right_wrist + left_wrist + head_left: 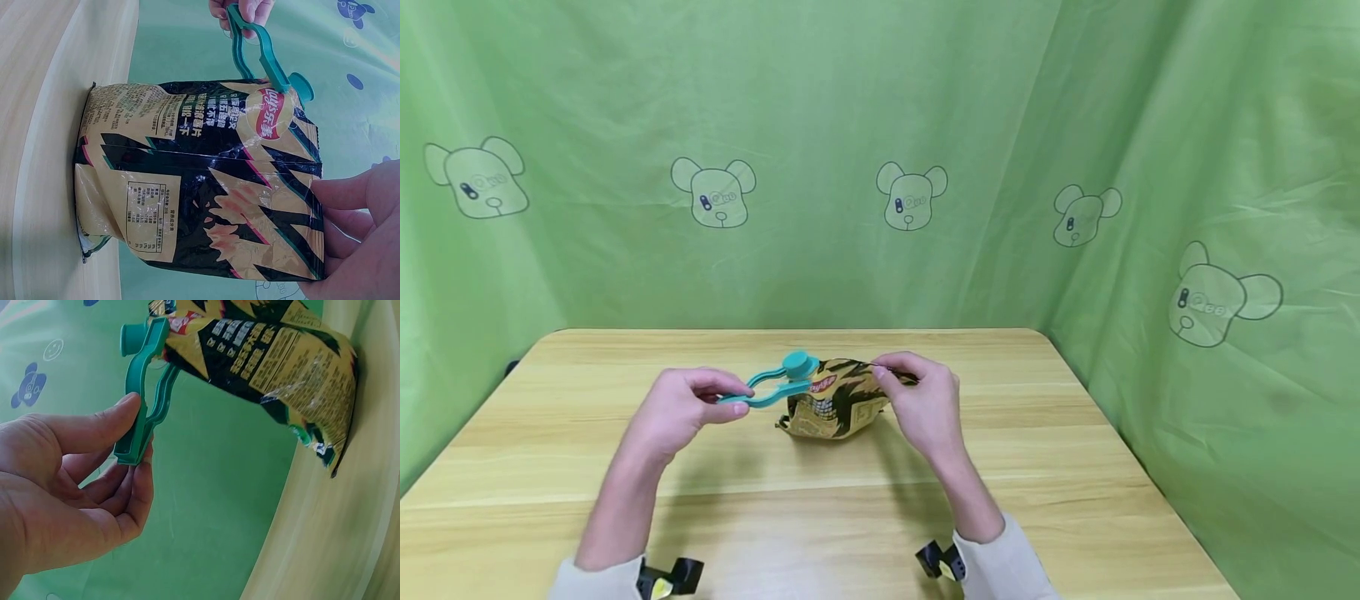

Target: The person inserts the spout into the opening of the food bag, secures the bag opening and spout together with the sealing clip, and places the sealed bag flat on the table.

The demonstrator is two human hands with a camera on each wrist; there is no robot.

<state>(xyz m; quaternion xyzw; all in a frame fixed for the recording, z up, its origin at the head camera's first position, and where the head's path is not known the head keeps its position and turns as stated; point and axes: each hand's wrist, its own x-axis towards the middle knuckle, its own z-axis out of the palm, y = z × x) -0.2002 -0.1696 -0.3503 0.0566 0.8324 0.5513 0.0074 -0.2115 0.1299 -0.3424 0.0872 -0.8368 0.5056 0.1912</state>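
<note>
My left hand [677, 408] pinches the hinged end of a teal bag-sealing clip [135, 378] between thumb and fingers. The clip's two arms stand apart, and their far ends lie at one corner of a chip bag's top edge. A round teal cap [796, 365] or spout sits at the clip's far end. The black and gold chip bag [206, 187] has a red logo near the clip; its bottom rests on or close to the table. With thumb and fingers, my right hand [928, 404] holds the opposite part of the bag's top edge.
A light wooden table [1037, 467] lies under both hands. Green curtain [820, 267] with mouse-head outlines hangs behind the table and along both sides. Dark wrist cameras [673, 577] are strapped near both sleeves.
</note>
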